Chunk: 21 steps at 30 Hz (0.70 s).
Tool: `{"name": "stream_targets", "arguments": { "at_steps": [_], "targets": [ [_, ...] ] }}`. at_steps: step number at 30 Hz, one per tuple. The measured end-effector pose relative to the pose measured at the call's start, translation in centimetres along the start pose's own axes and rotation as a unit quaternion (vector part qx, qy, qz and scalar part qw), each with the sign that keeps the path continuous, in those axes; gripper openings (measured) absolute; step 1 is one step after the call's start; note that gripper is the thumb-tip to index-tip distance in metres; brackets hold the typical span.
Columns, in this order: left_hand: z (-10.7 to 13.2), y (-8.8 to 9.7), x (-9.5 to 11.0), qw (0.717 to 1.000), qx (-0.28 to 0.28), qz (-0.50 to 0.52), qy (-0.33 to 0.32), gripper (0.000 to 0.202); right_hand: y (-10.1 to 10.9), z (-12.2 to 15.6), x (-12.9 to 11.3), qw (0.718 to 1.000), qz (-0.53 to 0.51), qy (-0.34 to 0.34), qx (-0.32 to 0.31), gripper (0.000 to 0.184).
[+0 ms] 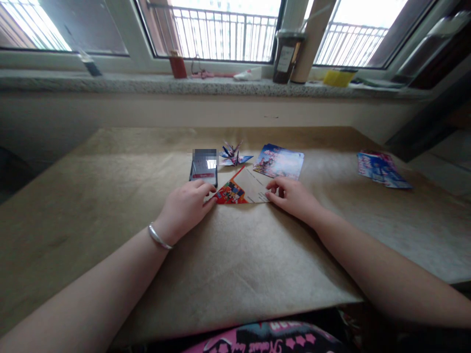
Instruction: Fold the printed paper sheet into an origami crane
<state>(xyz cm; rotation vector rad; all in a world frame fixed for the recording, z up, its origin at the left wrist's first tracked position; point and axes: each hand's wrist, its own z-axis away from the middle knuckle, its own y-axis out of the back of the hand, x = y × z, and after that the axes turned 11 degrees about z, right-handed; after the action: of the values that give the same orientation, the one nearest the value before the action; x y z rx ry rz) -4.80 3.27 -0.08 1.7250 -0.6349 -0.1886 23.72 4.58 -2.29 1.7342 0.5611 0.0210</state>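
While forearms (121, 269) converge, left hand (184, 206), right hand (294, 197) pinch folded paper (252, 189) — both narrowly.

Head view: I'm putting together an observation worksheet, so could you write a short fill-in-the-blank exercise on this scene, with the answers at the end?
1. The left hand is at the ____-coloured end of the folded paper, not its pale end.
2. The silver bracelet is worn on the ____ wrist.
3. The folded paper figure lies ____ the phone and the blue printed sheets.

Answers: red; left; between.
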Motion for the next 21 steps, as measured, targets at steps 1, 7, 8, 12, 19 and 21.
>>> {"name": "stream_targets", "arguments": {
  "at_steps": [1,7,8,12,19,21],
  "targets": [
    [0.01,-0.03,-0.06,1.000,0.009,0.008,-0.011,0.023,0.01,0.01,-0.05,1.000,-0.012,0.008,0.009,0.010],
    [0.05,-0.16,-0.16,0.993,0.056,0.056,-0.084,0.018,0.41,0.15,-0.50,0.992,-0.069,0.093,0.049,0.003],
    [0.05,-0.15,-0.17,0.992,0.066,0.060,-0.094,0.018,0.44,0.16,-0.49,0.990,-0.078,0.104,0.051,0.004],
    [0.01,-0.19,-0.27,0.986,0.075,0.057,-0.137,0.021,0.47,0.10,-0.28,0.982,-0.092,0.156,0.052,0.008],
    [-0.06,-0.14,-0.18,0.975,0.014,0.070,-0.211,0.027,0.83,-0.02,-0.18,0.958,-0.071,0.277,-0.008,0.012],
    [-0.07,-0.05,-0.11,0.975,-0.005,0.062,-0.215,0.029,0.85,0.04,-0.25,0.957,-0.055,0.283,-0.024,0.012]
  ]
}}
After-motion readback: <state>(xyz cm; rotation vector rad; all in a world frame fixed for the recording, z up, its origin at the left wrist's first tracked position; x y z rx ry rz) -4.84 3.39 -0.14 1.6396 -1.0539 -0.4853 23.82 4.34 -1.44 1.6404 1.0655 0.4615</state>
